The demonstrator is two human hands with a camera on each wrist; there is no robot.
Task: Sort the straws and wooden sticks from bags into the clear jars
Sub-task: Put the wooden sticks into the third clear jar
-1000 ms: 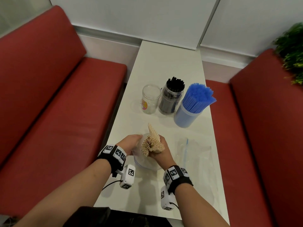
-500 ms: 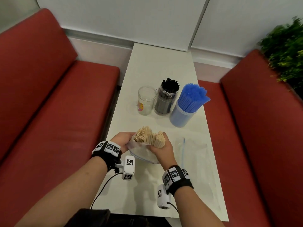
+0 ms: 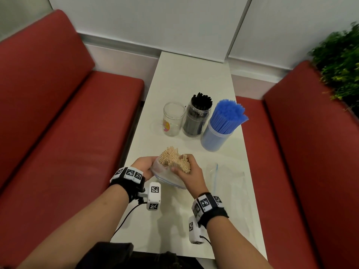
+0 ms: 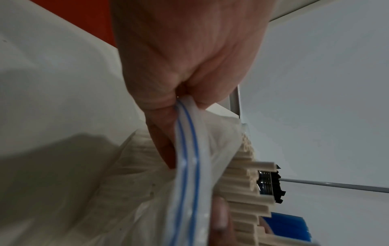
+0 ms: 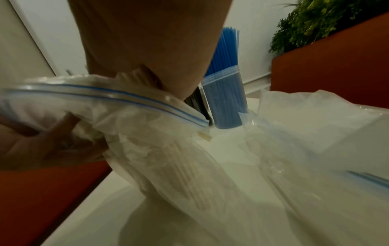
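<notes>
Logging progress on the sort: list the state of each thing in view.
Zip bag: open, pinched by left hand.
Beige straws: half out, gripped by right hand.
Small jar: empty.
Black straws' jar: full.
Blue straws' jar: full.
Spare bag: flat, empty.

Between the two hands, the straws [image 3: 173, 161] are a pale beige, poking out of a clear bag [image 3: 167, 176] with a double blue zip line along its mouth. Beyond the hands stand a clear jar [image 3: 172, 119] bearing a pink and yellow sticker, a jar of black straws [image 3: 197, 115] and a jar of bright blue straws [image 3: 223, 123]. Each wrist wears a black band [image 3: 128, 186] carrying white blocks printed with black square codes. The table [image 3: 192, 78] is white, the benches [image 3: 58, 113] either side deep red.
</notes>
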